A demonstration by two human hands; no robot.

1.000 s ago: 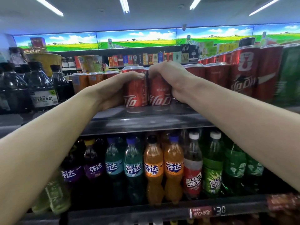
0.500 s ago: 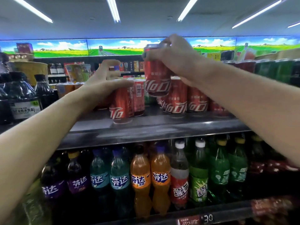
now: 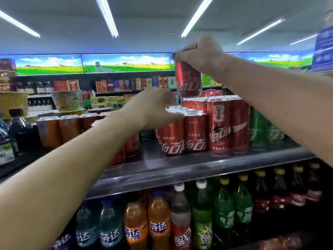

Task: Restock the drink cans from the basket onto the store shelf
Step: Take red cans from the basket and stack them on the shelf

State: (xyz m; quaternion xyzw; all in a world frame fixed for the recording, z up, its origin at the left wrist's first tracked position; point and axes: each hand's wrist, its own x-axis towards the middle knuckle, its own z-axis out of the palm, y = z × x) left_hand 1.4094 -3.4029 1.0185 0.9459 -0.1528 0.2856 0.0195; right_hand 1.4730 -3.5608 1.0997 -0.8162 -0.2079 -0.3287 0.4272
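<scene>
The metal store shelf runs across the view, its top tier stocked with cans and its lower tier with bottles. On the lower tier stand soda bottles in teal, orange, red and green, upright and packed side by side. On the top tier, a block of red cola cans stands upright in rows near the front edge, with taller red cans touching them on the right and green cans beyond those. Orange cans stand further left, and dark bottles at the far left.

The right hand is raised above the red block, its fingers clenched over the top rim of a single red cola can, which hangs upright and slightly tilted in the air, clear of the can tops below it. The left hand reaches over the shelf beside the red cans, its fingers spread and released, the thumb lying on or just over the tops of the front cans; contact is unclear through the blur.
</scene>
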